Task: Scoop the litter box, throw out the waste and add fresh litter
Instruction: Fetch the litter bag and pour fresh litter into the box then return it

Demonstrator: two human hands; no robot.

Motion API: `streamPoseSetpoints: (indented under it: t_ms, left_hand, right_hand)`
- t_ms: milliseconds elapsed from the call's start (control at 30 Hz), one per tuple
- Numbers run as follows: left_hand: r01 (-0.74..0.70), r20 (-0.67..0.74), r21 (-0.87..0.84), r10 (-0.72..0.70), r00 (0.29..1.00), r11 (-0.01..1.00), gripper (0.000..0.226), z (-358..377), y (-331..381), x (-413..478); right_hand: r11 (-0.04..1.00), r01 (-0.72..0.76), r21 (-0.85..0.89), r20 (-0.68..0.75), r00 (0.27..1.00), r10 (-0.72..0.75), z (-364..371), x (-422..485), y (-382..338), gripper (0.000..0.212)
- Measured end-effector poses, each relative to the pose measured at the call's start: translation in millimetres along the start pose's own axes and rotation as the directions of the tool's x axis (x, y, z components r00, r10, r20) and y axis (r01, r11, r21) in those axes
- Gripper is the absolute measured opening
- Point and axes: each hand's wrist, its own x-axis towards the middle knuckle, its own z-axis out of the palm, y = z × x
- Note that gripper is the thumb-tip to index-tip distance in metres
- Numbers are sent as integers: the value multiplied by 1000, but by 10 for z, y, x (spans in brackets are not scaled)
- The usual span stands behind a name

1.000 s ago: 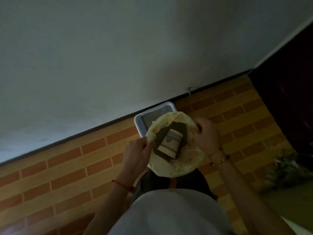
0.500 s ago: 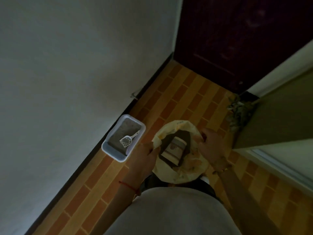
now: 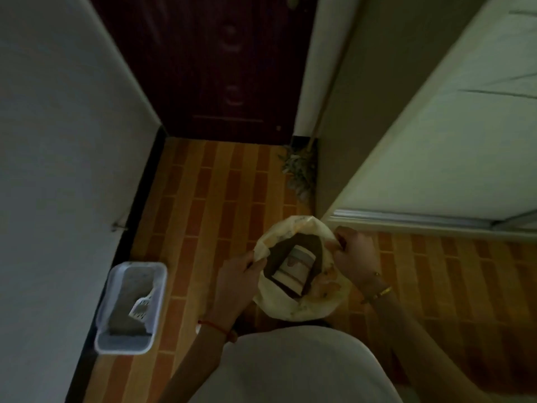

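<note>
Right, dark door (image 3: pixel 203 68) well beyond the grip, tiled floor (image 3: pixel 209 199) beneath it, and the grey litter box (image 3: pixel 125 349) sits by the wall (image 3: pixel 58 141), well left of the left hand (image 3: pixel 235 277). Between both hands hangs the pale plastic bag (image 3: pixel 290 308), mouth spread wide: left hand pinches its left rim, right hand (image 3: pixel 353 257) grips the right. Inside, between the grips, a banded cup (image 3: pixel 296 267); the white scoop (image 3: pixel 141 306) lies in the litter box.
</note>
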Motion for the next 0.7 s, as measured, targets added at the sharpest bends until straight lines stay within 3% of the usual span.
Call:
streamPoseSetpoints:
  t_ms: [133, 267, 433, 500, 600, 700]
  left_hand:
    - [-48, 160, 20, 44, 986, 999, 41, 596, 393, 160]
    - [-163, 325, 106, 121, 938, 981, 23, 1056, 812, 359]
    - [-294, 487, 252, 141, 862, 922, 23, 1584, 1238, 644]
    - [-340, 543, 303, 132, 829, 890, 22, 1793, 1397, 761]
    - [-368, 599, 324, 112, 793, 872, 27, 2085, 1544, 966]
    - [-403, 643, 348, 97, 759, 846, 31, 2338, 1695, 1176]
  right_hand:
    - [996, -83, 45, -104, 991, 87, -472, -72, 547, 37]
    - [972, -213, 100, -175, 958, 228, -803, -179, 997, 44]
    - [905, -403, 136, -236, 874, 425, -962, -268, 1643, 12]
    - [873, -459, 164, -249, 837, 486, -1038, -274, 1819, 16]
    - [843, -497, 203, -270, 799, 537, -1203, -224, 1979, 42]
    - [781, -583, 226, -239, 744, 624, -1294, -108, 2217, 41]
